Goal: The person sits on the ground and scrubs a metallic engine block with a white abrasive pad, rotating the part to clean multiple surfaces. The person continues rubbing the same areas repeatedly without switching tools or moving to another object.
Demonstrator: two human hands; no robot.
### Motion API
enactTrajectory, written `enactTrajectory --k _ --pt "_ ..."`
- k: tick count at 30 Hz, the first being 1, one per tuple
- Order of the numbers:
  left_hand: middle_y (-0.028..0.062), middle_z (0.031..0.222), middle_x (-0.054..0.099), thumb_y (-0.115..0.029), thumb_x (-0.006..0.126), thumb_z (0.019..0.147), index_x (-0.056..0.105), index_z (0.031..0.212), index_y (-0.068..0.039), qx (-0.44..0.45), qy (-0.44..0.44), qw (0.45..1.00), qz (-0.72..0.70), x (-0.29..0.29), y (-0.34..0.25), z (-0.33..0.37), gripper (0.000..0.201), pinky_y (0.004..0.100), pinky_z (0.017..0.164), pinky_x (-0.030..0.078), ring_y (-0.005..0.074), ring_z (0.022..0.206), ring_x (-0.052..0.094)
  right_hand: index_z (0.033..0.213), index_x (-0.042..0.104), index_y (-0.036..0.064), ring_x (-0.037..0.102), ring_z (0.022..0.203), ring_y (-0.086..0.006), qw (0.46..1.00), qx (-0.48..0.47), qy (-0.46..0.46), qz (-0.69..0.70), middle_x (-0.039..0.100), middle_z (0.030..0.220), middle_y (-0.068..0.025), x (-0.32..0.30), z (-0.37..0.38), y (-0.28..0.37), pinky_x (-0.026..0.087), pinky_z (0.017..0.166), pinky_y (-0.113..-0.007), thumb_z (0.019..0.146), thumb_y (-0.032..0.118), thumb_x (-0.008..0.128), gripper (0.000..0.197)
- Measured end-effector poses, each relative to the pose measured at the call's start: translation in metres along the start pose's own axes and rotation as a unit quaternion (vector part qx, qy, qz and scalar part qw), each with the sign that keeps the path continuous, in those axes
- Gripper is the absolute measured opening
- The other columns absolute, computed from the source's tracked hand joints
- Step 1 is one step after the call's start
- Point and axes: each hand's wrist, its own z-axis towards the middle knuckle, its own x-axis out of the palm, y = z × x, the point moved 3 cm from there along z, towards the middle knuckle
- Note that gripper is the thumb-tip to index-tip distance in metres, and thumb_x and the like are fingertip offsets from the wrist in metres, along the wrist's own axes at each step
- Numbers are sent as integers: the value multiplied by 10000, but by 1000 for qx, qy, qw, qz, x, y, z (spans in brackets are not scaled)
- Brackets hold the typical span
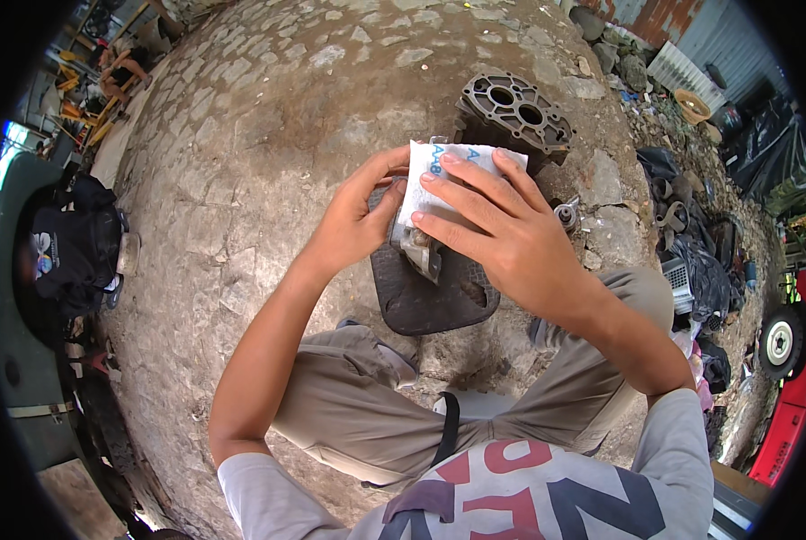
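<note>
My left hand [360, 216] is closed around the side of a grey metal part [418, 252], its thumb in front and its other fingers mostly hidden behind. Across the top of the part lies a white sheet with blue print [461, 160], which looks like the back of sandpaper. My right hand [502, 216] rests on this sheet with fingers spread, pressing it against the part. Most of the metal part is covered by the sheet and my hands. Below it, between my feet, a dark rounded pad or seat [434, 301] sits on the ground.
A metal casing with two round bores [517, 110] stands just beyond my hands. A small round metal piece [566, 214] lies to its near right. Scrap and black bags [691, 256] line the right side, near a red vehicle [785, 414]. Another person [122, 72] sits far left.
</note>
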Motion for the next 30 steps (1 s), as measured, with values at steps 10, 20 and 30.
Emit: enactTrajectory --k 10,20,30 --pt "104 1423 628 -12 518 1085 509 1523 -35 -15 29 999 1 -1 -3 1 439 380 1111 473 213 1309 610 1185 777 194 539 1401 -247 999 0 -17 -32 641 1414 -56 -1 4 -14 377 1193 -538 868 151 657 342" --pt "142 1518 558 -100 439 1144 447 1575 -3 -38 40 998 -39 -2 -2 1 441 367 1182 406 224 1404 528 1196 777 197 519 1421 -249 998 43 -21 -42 638 1411 -62 6 4 -15 329 1225 -539 881 138 646 347" --pt "84 1385 610 -1 471 1102 419 1610 -76 -76 24 997 -18 1 11 -3 517 290 1038 466 123 1227 574 1183 775 188 492 1424 -267 995 38 -54 -75 624 1418 -80 12 10 -17 333 1195 -548 890 170 665 313"
